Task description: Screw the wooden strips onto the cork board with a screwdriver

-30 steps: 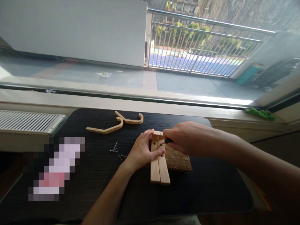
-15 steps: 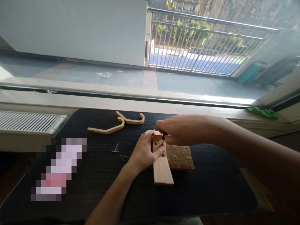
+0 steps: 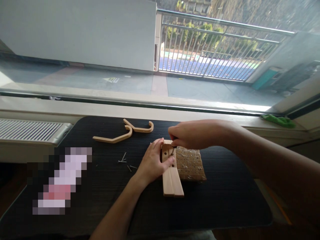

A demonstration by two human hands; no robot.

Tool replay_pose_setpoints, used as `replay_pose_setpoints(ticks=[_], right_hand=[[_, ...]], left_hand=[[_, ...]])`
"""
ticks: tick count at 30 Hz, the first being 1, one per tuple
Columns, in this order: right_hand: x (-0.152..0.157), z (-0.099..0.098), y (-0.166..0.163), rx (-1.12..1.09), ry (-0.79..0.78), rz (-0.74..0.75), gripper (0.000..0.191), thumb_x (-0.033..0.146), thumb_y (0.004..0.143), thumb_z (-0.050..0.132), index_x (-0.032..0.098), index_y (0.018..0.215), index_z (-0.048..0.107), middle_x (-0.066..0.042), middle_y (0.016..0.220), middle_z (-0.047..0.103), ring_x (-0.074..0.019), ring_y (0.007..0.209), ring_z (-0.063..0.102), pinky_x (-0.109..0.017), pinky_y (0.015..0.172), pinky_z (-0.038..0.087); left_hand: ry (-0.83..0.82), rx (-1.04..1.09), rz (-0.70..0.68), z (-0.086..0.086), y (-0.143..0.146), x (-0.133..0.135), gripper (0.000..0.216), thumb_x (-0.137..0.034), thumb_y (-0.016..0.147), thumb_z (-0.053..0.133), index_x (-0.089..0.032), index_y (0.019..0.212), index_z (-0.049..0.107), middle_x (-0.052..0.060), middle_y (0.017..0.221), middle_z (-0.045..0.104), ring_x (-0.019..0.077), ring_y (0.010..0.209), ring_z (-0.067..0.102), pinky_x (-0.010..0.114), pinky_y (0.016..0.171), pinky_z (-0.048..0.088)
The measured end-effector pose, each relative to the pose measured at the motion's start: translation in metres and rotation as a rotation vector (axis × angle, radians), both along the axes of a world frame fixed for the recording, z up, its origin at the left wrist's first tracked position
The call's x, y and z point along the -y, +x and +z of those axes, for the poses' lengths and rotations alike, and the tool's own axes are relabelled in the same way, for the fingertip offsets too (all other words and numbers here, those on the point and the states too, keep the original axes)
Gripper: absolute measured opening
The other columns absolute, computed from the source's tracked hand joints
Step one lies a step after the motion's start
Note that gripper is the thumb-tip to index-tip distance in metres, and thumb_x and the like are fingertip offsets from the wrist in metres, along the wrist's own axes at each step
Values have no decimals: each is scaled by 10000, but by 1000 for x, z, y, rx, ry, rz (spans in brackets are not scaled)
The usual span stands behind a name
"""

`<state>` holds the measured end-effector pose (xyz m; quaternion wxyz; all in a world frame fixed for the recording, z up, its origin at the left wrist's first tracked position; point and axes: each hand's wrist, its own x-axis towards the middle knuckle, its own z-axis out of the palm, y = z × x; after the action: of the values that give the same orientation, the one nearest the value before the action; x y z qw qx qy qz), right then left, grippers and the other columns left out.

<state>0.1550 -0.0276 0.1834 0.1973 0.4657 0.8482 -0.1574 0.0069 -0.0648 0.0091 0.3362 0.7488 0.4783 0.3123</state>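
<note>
Two pale wooden pieces [image 3: 172,183] lie side by side, with dark round holes in their upper part. Wrapped over their left side, my left hand [image 3: 153,160] clamps them, its thumb lying across the wood near the holes. My right hand [image 3: 191,135] is closed round the dark handle of a screwdriver [image 3: 173,150]. Its metal shaft points down into a hole in the right-hand piece; the tip cannot be made out. Beside and partly beneath the wood is a brown, pitted cardboard pad [image 3: 191,163].
Two curved wooden hooks [image 3: 113,139] rest at the back of the black table [image 3: 212,206]. Several thin metal screws [image 3: 122,161] are scattered left of my left hand. A blurred-out pinkish object [image 3: 62,180] lies at the left. Behind are a radiator [image 3: 32,130], a windowsill and a green cloth [image 3: 278,120].
My right hand has risen slightly and its wrist has turned a little, with the screwdriver still at the same hole. My left hand and the wooden pieces stay in place.
</note>
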Motion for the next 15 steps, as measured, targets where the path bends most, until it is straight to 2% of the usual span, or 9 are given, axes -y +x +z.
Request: replay_pose_setpoints(ticks=[9,13,15], right_hand=[[-6,-6,1,46,38,30,270,310,934,498,213,734,651,-75,692,655,-177,549,511,-346,497,323],[-5,-11,1,45,72,30,296,358,943,483,192,779,664,-89,706,664,-184,556,519,-338,485,312],[-3,-12,2,39,73,24,301,368,945,469,187,807,666,-82,696,659,-176,545,511,-326,477,305]], left_hand=[[-3,-7,8,-2,-1,2,601,-361,800,659,-149,1325,460,178,1398,501,323,1345,449,528,1160,342],[-9,12,7,-8,1,0,633,-360,793,663,-163,1354,445,173,1426,488,323,1359,441,533,1164,343],[-7,19,26,-5,2,-1,654,-341,797,656,-165,1383,424,173,1455,469,323,1377,427,534,1169,341]])
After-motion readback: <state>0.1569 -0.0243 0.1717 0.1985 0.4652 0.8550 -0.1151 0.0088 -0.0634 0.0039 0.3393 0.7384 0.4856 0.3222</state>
